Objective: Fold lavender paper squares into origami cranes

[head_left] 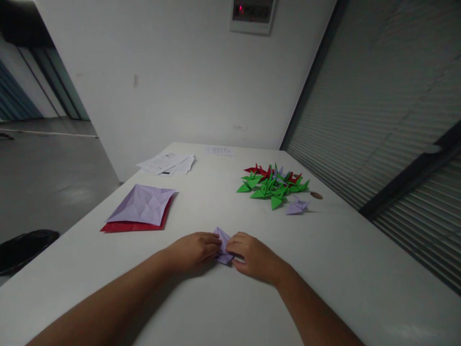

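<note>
Left hand [200, 248] is on the left side of a small folded purple paper [224, 239], fingers bent over it. Thumb is hidden, so can't tell if it's pinching or just pressing. Right hand [255, 254] grips the same piece from the right: fingertips on top, thumb at the lower right edge. Paper sits between the two hands on the white table [201, 312], near edge side, about centered. Pointed end faces away from the person, lower part partly covered by fingers, so exact fold stage isn't readable.

Left of the hands, well apart: a creased purple sheet [142, 204] lying on red paper [133, 227], red showing along the near and right edges. Behind that, loose printed pages [167, 163], overlapping; text too small to read.

Right and farther back: a cluster of folded paper birds, green ones [264, 191] in front, red ones [262, 171] behind, some purple mixed in. One purple bird [298, 206] sits just beside the cluster, on its near right side. Round brown spot [316, 195] on the table near it. Blinds [360, 110] run along the right side.
</note>
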Available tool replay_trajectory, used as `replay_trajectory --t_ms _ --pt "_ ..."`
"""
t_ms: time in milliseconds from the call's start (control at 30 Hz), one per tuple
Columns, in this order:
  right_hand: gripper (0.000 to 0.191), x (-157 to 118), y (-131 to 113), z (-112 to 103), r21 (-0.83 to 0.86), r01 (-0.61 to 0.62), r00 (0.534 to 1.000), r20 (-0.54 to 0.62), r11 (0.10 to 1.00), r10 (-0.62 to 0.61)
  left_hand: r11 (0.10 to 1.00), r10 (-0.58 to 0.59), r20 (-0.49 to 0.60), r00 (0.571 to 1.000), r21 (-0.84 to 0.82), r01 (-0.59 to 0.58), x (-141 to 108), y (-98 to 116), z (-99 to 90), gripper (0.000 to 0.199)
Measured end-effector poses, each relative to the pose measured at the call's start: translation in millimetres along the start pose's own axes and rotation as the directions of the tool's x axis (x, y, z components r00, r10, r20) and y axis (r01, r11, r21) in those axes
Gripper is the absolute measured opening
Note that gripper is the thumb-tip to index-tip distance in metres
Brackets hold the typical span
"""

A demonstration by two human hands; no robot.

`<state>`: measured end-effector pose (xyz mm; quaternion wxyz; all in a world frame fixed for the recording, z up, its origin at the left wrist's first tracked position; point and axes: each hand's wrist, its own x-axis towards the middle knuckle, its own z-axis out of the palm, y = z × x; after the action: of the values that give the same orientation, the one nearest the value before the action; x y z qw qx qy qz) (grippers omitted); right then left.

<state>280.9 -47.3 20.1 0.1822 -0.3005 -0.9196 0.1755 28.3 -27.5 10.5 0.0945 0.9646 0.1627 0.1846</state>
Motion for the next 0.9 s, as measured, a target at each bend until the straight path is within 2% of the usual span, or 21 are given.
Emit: replay_trajectory --t_ms 167,300,433,500,600,733,833,900 --pt "0.022 1 3 2 -0.040 0.018 1.000 -0.020 0.999 -0.019 0.998 -0.043 0.001 0.999 -0.036 0.043 -1 -1 0.4 0.023" --pt "0.020 1 4 4 -0.061 0.041 0.997 -0.070 0.997 -0.045 0.994 -0.059 0.012 0.998 -0.087 0.060 -3 2 -6.7 0.026" --pt "0.023 0 2 3 0.018 0.036 0.984 -0.178 0.999 -0.032 0.987 -0.080 -0.007 0.997 -0.139 0.078 -2 9 -9.5 0.053" --pt "0.021 0 0 2 0.077 0.030 0.972 -0.233 0.997 -0.011 0.975 -0.156 -0.038 0.987 -0.168 0.148 0 13 -5.6 0.050" --pt "0.016 0 -6 -1 0.161 0.024 0.957 -0.290 0.987 0.024 0.935 -0.303 -0.100 0.948 -0.222 0.276 4 17 2.2 0.028" --pt "0.012 2 -15 -4 0.245 0.001 0.922 -0.376 0.970 0.094 0.852 -0.480 -0.191 0.856 -0.335 0.403 7 20 3.8 0.017" --pt "0.009 3 -19 -4 0.325 -0.041 0.878 -0.439 0.945 0.189 0.764 -0.590 -0.223 0.776 -0.464 0.448 9 22 0.1 0.023" --pt "0.010 4 -18 -1 0.461 -0.067 0.853 -0.434 0.885 0.290 0.681 -0.654 -0.205 0.728 -0.579 0.449 11 23 -0.5 0.033"
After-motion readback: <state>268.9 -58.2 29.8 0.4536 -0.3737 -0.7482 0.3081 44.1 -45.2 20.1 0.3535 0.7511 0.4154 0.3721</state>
